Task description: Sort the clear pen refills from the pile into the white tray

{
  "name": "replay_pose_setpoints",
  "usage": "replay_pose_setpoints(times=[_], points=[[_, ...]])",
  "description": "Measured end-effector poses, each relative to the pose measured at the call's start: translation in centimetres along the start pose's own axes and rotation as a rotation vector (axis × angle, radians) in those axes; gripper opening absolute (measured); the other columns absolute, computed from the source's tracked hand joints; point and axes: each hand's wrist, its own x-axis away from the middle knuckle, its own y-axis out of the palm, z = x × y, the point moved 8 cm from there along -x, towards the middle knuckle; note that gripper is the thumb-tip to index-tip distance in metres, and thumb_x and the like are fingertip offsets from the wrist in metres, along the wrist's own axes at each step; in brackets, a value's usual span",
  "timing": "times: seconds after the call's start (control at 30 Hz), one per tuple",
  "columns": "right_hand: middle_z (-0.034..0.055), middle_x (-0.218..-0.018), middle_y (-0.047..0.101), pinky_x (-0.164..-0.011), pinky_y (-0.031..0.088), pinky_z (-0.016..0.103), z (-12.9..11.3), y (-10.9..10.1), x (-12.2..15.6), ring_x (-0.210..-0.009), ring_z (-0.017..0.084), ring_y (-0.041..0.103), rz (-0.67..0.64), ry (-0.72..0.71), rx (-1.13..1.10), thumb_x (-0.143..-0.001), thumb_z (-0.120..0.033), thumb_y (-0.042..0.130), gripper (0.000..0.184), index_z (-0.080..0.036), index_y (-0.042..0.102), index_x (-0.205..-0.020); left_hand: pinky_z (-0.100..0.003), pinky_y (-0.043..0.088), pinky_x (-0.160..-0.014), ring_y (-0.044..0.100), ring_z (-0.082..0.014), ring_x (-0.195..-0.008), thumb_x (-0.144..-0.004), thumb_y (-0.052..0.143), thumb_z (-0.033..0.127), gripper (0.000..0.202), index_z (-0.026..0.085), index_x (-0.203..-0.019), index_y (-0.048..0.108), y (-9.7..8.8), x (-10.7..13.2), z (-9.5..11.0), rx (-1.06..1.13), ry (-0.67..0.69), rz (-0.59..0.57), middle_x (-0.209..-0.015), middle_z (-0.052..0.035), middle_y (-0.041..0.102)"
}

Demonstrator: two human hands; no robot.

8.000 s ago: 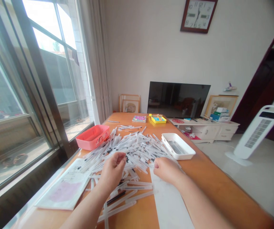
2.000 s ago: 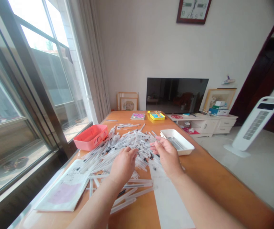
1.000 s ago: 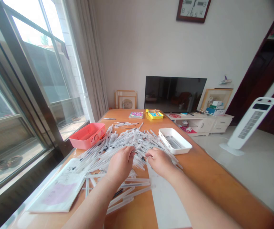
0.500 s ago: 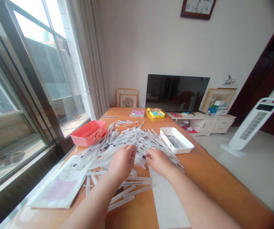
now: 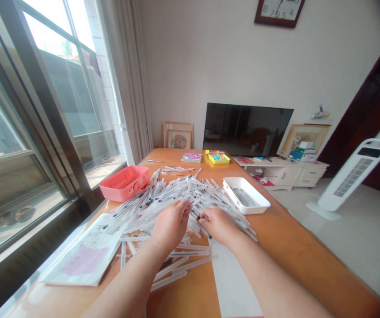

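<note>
A wooden table (image 5: 292,256) bears a broad heap of translucent pen barrels (image 5: 178,194). A booklet (image 5: 80,260) lies left of the heap's near side, a white sheet (image 5: 233,282) just nearer the wearer. The coral tray (image 5: 115,194) stands at the heap's left edge, the white tray (image 5: 255,208) at its right. Over the heap's near part, the left hand (image 5: 172,221) and right hand (image 5: 218,224) curl nearly closed; I cannot tell whether either grips a barrel. A small dark piece (image 5: 199,217) shows at the right fingertips.
</note>
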Motion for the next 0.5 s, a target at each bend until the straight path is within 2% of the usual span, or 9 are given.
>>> replay_pose_setpoints(times=[0.13,0.33,0.4,0.5], points=[[0.0027,-0.089,0.069,-0.066,0.037,0.026,0.0,-0.2,0.0,-0.079,0.017,0.062,0.029,-0.016,0.022,-0.084,-0.022,0.06,0.011,-0.022,0.071,-0.082,-0.027,0.046,-0.08,0.066,-0.02,-0.092,-0.098,0.046,0.03,0.021,0.024,-0.103,0.065,0.0,0.0,0.0,0.009,-0.001,0.004,-0.099,-0.0061,0.07],[0.0037,-0.09,0.069,-0.072,0.041,0.027,0.2,-0.4,0.0,-0.08,0.019,0.063,0.041,-0.034,-0.045,-0.08,-0.017,0.059,0.011,-0.022,0.07,-0.081,-0.028,0.046,-0.082,0.066,-0.0201,-0.093,-0.099,0.045,0.03,0.022,0.024,-0.104,0.065,0.0,0.0,0.0,0.015,0.012,0.008,-0.099,-0.0059,0.07],[0.0026,-0.083,0.068,-0.071,0.043,0.027,0.2,-0.8,0.1,-0.077,0.018,0.063,0.083,-0.032,-0.148,-0.081,-0.019,0.058,0.01,-0.022,0.068,-0.079,-0.028,0.046,-0.082,0.066,-0.0203,-0.094,-0.099,0.045,0.03,0.022,0.023,-0.105,0.066,0.0,0.0,0.0,0.016,0.011,0.004,-0.099,-0.006,0.07],[-0.0003,-0.072,0.066,-0.066,0.045,0.027,0.5,-1.9,0.2,-0.069,0.017,0.06,0.159,0.012,-0.421,-0.081,-0.023,0.058,0.006,-0.021,0.064,-0.081,-0.028,0.046,-0.082,0.066,-0.0204,-0.094,-0.099,0.045,0.03,0.023,0.024,-0.106,0.066,0.0,0.0,0.1,0.012,0.008,0.0,-0.099,-0.0057,0.07]])
